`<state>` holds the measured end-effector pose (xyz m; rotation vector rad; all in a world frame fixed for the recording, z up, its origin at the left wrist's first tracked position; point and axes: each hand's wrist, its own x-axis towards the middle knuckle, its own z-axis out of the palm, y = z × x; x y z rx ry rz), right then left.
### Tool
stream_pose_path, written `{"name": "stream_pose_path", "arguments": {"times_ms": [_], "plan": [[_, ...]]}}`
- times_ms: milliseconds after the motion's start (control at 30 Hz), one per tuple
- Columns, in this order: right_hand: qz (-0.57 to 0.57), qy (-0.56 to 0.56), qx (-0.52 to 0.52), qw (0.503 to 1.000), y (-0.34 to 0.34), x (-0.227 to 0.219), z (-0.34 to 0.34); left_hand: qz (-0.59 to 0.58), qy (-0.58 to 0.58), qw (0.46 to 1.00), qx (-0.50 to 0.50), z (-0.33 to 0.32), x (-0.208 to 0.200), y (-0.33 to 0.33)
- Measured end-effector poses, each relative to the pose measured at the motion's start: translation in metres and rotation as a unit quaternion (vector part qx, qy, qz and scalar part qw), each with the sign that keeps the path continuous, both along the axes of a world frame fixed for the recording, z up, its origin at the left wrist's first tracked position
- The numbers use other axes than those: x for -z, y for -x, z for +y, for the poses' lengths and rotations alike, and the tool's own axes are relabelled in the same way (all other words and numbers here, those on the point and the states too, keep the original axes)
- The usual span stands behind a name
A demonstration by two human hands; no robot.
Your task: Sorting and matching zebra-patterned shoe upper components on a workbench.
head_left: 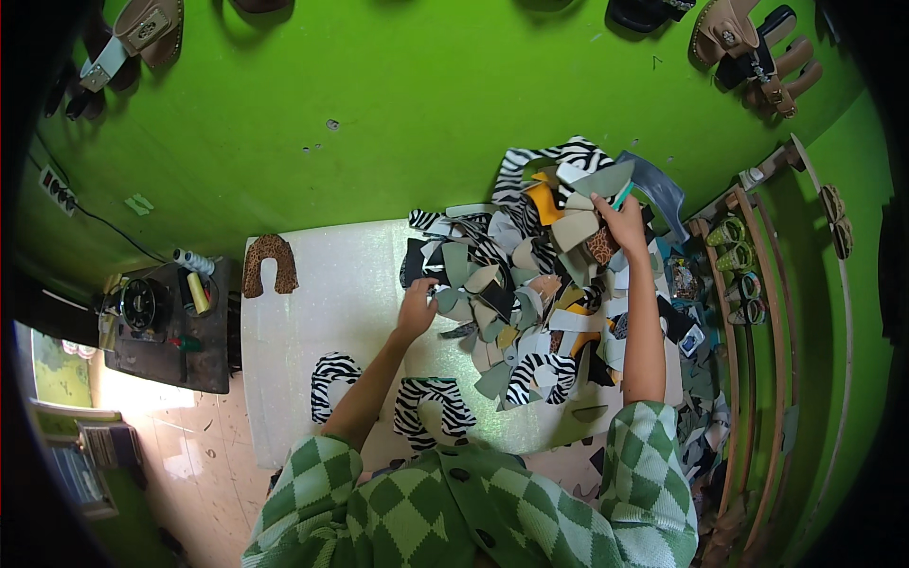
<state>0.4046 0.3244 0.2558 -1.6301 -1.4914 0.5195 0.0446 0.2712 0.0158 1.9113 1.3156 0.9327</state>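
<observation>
A mixed heap of cut material scraps (530,256) covers the right part of the white table. It has zebra-striped, sage-green, beige, orange and leopard-print pieces. My right hand (622,227) is at the heap's far right, closed on a sage-green scrap (606,180). A narrow teal strip (622,195) shows beside its fingers; whether it is held too is unclear. At the heap's left edge, my left hand (415,308) has its fingers bent together among scraps; what lies between them is too small to name. Near my body are zebra-striped arch-shaped pieces (333,379), (409,417).
A leopard-print arch piece (270,267) lies at the white table's (327,293) far left corner. Left of it stands a dark bench (166,355) with thread spools (196,292). Wooden racks (748,350) with sandals rise on the right. More scraps (701,417) lie below the table's right edge.
</observation>
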Motion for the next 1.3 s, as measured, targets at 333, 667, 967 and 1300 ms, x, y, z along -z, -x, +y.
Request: {"name": "stream_pose_path", "arguments": {"times_ms": [333, 667, 967, 1300], "plan": [[-0.3, 0.067, 0.179, 0.935, 0.021, 0.013, -0.005, -0.073, 0.029, 0.997, 0.008, 0.005, 0.0, -0.006], [-0.367, -0.039, -0.044, 0.928, 0.102, 0.078, -0.097, -0.051, -0.007, 0.999, 0.018, -0.079, -0.002, -0.015], [-0.337, -0.045, 0.039, 0.94, 0.122, 0.129, -0.161, -0.097, 0.099, 0.99, -0.016, -0.13, -0.029, 0.005], [-0.116, -0.062, -0.06, 0.989, 0.22, 0.15, -0.25, -0.381, 0.366, 0.848, 0.042, -0.162, -0.046, -0.006]]}}
